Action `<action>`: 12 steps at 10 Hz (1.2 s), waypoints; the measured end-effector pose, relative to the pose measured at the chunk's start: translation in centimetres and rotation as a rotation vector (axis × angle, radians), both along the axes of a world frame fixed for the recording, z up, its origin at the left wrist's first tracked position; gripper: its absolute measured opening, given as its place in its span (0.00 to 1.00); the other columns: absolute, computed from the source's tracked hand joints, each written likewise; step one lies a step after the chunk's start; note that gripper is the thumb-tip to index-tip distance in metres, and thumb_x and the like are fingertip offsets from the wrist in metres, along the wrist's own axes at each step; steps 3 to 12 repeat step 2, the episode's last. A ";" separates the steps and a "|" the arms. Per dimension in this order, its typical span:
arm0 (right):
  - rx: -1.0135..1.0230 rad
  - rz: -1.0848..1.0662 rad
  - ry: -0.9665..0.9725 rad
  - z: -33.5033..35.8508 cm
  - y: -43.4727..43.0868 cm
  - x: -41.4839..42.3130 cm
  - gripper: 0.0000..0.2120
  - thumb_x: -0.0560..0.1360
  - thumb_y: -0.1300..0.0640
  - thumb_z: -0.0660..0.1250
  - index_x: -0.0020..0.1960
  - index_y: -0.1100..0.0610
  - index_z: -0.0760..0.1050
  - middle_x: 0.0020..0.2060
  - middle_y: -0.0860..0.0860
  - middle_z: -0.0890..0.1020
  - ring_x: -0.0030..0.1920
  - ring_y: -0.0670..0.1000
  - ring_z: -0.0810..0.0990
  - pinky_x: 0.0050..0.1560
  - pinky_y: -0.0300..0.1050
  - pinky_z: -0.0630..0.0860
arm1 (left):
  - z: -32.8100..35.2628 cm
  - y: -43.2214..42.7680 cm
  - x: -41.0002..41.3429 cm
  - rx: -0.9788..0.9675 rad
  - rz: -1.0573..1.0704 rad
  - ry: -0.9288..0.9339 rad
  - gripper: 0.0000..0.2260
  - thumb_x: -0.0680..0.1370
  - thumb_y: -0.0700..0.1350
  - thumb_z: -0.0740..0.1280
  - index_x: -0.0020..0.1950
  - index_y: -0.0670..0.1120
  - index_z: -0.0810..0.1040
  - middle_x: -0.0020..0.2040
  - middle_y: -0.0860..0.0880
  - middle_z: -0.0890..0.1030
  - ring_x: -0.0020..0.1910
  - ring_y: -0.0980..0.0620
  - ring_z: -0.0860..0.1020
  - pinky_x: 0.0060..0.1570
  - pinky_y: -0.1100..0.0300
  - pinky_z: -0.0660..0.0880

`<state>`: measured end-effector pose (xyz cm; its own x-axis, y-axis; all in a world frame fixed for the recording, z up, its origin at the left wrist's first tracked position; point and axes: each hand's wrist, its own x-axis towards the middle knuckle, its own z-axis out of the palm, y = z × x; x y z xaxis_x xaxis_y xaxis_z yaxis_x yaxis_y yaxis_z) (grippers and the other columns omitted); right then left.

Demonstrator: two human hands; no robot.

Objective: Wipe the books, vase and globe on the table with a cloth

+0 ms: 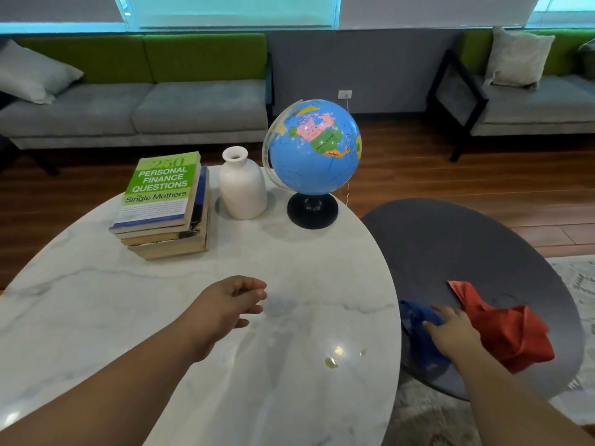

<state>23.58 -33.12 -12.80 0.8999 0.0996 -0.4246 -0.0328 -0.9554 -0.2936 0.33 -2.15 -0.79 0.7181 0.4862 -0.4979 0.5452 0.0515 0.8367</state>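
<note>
A stack of several books (164,204) with a green-covered one on top stands at the far left of the white marble table (199,317). Beside it stands a white vase (242,185), then a blue globe (314,149) on a black base. My left hand (230,305) hovers over the middle of the marble top, fingers loosely curled, holding nothing. My right hand (450,333) lies with straight fingers on a blue cloth (418,320) on the lower dark round table (467,246). A red cloth (512,326) lies just right of that hand.
Grey sofas with green backs and cushions (135,101) line the far wall. A thin cord runs from the globe to a wall socket (345,94). A pale rug (576,284) lies under the dark table on the wooden floor.
</note>
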 end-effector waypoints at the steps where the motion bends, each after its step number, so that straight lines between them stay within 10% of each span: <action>1: -0.023 0.038 0.098 -1.0 0.7 0.4 0.23 0.77 0.51 0.64 0.71 0.52 0.66 0.67 0.59 0.70 0.61 0.61 0.74 0.61 0.51 0.72 | 0.0 -0.1 -0.2 -0.016 -0.001 -0.004 0.07 0.78 0.45 0.67 0.56 0.49 0.79 0.53 0.51 0.83 0.52 0.53 0.82 0.52 0.55 0.77; 12: 0.084 -0.029 0.003 -1.0 2.0 1.2 0.20 0.76 0.51 0.64 0.67 0.52 0.71 0.61 0.60 0.75 0.53 0.61 0.78 0.54 0.51 0.75 | 0.1 0.0 -0.6 -0.015 0.035 -0.004 0.07 0.78 0.45 0.67 0.56 0.48 0.79 0.53 0.50 0.83 0.52 0.52 0.82 0.52 0.55 0.77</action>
